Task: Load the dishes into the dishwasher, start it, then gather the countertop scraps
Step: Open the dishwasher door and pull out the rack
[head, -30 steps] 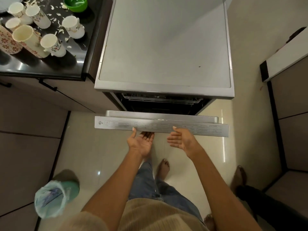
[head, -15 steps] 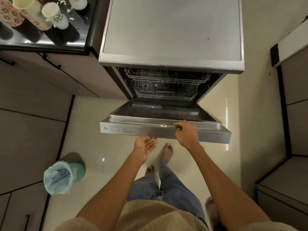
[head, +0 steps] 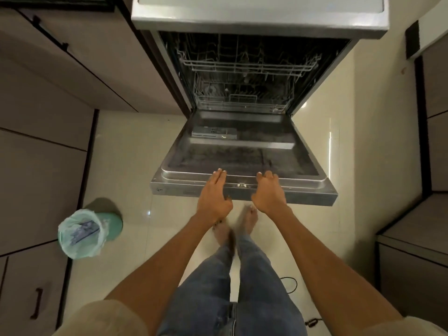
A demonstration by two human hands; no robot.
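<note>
The steel dishwasher (head: 259, 18) stands with its door (head: 242, 154) lowered almost flat toward me. Inside, the upper wire rack (head: 247, 66) and lower rack (head: 242, 100) hold no dishes that I can see. My left hand (head: 213, 192) rests flat on the door's front edge, fingers straight. My right hand (head: 269, 192) sits beside it on the same edge, fingers curled over the rim. A detergent compartment (head: 214, 132) shows on the door's inner face. The countertop and its cups are out of view.
A green bin (head: 82, 234) with a plastic liner stands on the floor to the left. Cabinets (head: 48, 117) run along the left and another unit (head: 412, 263) sits at the right. A dark cable (head: 288, 284) lies on the tiles near my feet.
The door has swung down from slightly ajar to nearly flat. My left hand came from under the door onto its edge. The view tilted down, so the countertop cups left the frame.
</note>
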